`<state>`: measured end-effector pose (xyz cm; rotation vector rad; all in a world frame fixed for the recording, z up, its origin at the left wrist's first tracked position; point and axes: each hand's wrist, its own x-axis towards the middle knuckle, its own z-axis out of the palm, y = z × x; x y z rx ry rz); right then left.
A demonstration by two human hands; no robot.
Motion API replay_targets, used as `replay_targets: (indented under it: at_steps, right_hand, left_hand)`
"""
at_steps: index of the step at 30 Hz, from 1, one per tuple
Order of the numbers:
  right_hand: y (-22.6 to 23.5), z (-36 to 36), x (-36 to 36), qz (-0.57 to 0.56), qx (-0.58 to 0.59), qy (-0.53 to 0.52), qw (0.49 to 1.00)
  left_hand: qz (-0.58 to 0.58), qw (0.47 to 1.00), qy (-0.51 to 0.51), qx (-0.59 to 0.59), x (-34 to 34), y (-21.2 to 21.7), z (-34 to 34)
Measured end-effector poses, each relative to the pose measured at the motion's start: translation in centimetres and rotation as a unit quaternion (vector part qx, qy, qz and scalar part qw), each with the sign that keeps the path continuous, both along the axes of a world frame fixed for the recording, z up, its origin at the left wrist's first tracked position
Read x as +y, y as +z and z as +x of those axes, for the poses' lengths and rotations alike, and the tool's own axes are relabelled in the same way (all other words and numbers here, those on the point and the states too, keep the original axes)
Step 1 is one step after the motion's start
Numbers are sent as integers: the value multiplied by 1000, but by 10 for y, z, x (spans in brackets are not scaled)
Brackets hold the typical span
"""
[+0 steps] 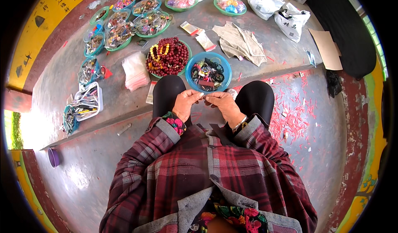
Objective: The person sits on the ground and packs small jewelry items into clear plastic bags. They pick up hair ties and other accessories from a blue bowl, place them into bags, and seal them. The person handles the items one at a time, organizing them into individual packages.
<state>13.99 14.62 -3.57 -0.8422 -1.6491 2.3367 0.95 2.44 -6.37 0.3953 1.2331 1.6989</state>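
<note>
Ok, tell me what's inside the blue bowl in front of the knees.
The blue bowl holds a tangle of dark bracelets or rings with some coloured bits and a reddish-brown strip on top. Whatever lies beneath that pile, and the bowl's bottom, is covered. Both hands stay just short of it.

1. Floor [323, 150]: grey concrete, worn, with red paint at the outer edges and red paper scraps [292, 112] scattered on the right.
2. Step [58, 79]: a raised concrete ledge runs across the upper half, its front edge curving from lower left to upper right.
3. Wall [45, 21]: yellow band with dark markings at upper left; yellow border also along the right rim.
4. Light: daylight; a bright sunlit patch [33, 129] at the left.
</note>
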Motion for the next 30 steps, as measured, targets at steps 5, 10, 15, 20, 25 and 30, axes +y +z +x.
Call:
replay_targets:
  at_steps: [5, 10, 15, 20, 25, 30]
  right_hand:
    - [-5, -1, -1, 0, 37, -38, 999]
    - [-3, -1, 0, 20, 35, -46, 998]
    - [-6, 0, 2, 45, 31, -59, 997]
    - [-6, 0, 2, 41, 32, -56, 997]
    - [-1, 0, 1, 49, 36, -45, 997]
    - [3, -1, -2, 69, 29, -45, 996]
  left_hand:
    - [13, 999, -20, -24, 0, 1, -1]
    - [12, 999, -30, -32, 0, 2, -1]
    - [8, 998, -45, -32, 0, 3, 0]
    - [10, 998, -56, -28, 1, -1, -1]
    - [19, 997, -65, -38, 0, 1, 0]
    - [31, 996, -79, -40, 0, 5, 0]
